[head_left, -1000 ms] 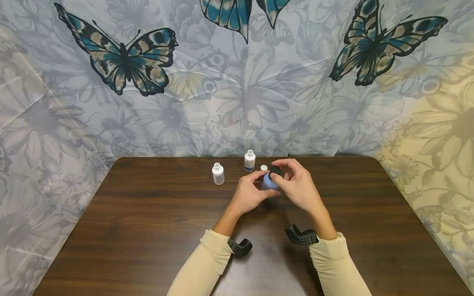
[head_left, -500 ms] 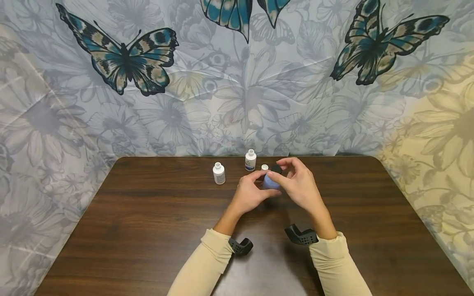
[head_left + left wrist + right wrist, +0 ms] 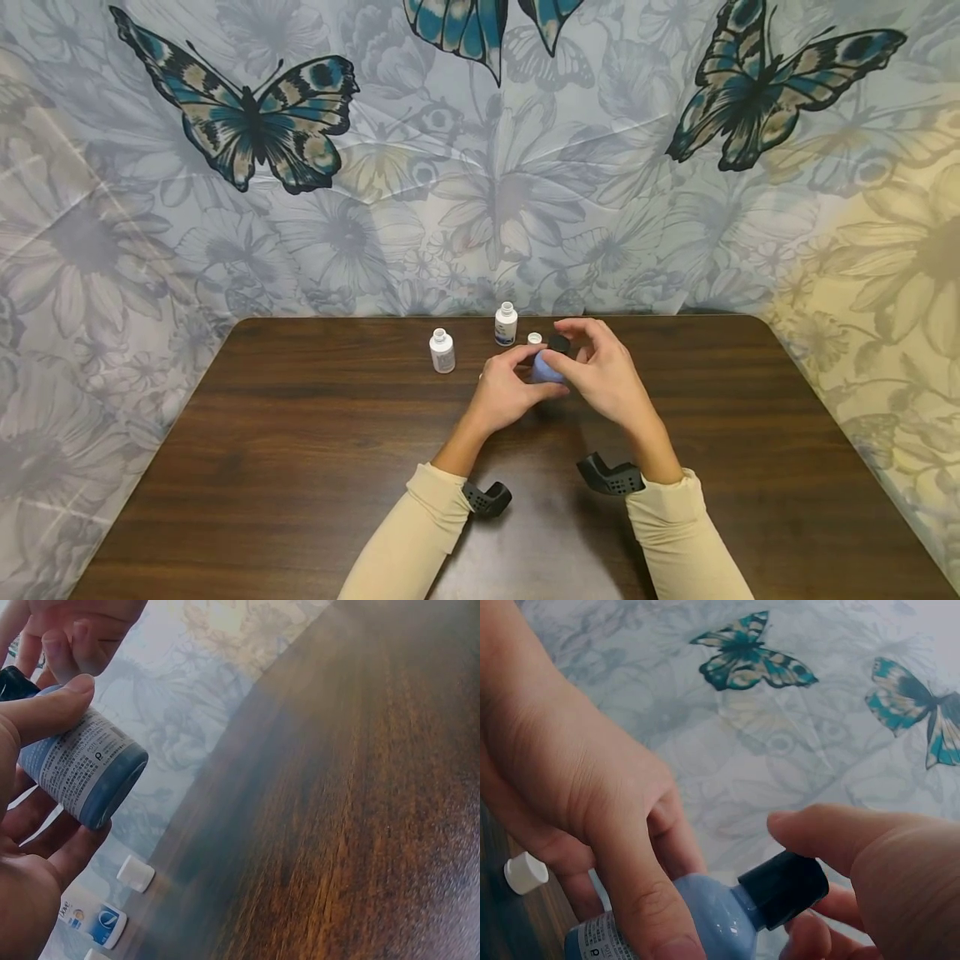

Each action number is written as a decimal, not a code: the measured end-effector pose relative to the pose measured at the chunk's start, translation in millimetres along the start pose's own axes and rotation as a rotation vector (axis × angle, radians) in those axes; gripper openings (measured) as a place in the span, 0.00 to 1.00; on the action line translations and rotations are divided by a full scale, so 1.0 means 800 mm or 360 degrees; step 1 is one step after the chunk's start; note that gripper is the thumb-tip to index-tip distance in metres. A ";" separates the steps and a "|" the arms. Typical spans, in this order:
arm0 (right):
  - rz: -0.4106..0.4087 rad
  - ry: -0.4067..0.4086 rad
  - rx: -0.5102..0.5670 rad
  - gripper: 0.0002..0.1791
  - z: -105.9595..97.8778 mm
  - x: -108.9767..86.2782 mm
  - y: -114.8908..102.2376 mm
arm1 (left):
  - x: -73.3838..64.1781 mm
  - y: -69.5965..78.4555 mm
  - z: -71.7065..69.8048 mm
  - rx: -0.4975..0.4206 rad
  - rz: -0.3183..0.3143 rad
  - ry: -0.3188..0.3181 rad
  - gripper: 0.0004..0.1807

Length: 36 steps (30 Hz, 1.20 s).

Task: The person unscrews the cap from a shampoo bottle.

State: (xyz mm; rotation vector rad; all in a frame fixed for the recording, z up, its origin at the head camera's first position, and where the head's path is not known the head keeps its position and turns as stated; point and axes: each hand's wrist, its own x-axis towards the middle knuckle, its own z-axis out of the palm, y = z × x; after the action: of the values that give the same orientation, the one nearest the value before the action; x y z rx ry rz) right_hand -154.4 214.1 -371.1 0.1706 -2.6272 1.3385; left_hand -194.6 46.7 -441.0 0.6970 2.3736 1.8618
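Observation:
A small blue bottle (image 3: 90, 765) with a printed white label is tilted in my left hand (image 3: 502, 392), whose thumb and fingers grip its body. Its black cap (image 3: 784, 889) sits on the bottle's neck. My right hand (image 3: 607, 379) is at that cap, with the thumb on one side and fingers curled on the other. The left wrist view shows the bottle's base pointing down and right, raised above the table. Part of the bottle is hidden by the fingers in the head view.
Two white bottles without caps, one on the left (image 3: 442, 351) and one at the back edge (image 3: 506, 324), stand on the brown table (image 3: 300, 467). A white cap (image 3: 534, 338) lies just behind the hands. A butterfly-print cloth (image 3: 375, 167) hangs behind the table.
My right thumb and fingers have shifted slightly around the black cap. My left hand keeps its grip on the blue bottle, nearly in place.

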 end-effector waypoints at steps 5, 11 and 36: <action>0.0129 0.0027 -0.0009 0.27 -0.001 -0.001 0.000 | -0.001 -0.001 0.001 0.0023 -0.0014 0.0012 0.34; 0.0080 0.0044 -0.0009 0.22 -0.001 0.000 0.001 | 0.000 -0.001 0.001 0.0038 -0.0010 0.0017 0.34; 0.0101 0.0045 -0.0033 0.24 0.001 -0.001 -0.001 | -0.001 0.002 0.000 -0.0005 -0.0006 0.0010 0.33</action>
State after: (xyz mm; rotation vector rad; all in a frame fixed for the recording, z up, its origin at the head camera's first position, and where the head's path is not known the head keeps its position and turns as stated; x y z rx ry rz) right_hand -153.1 213.0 -370.9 0.0650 -2.6429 1.3228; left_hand -193.7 46.6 -439.8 0.6867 2.3740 1.8686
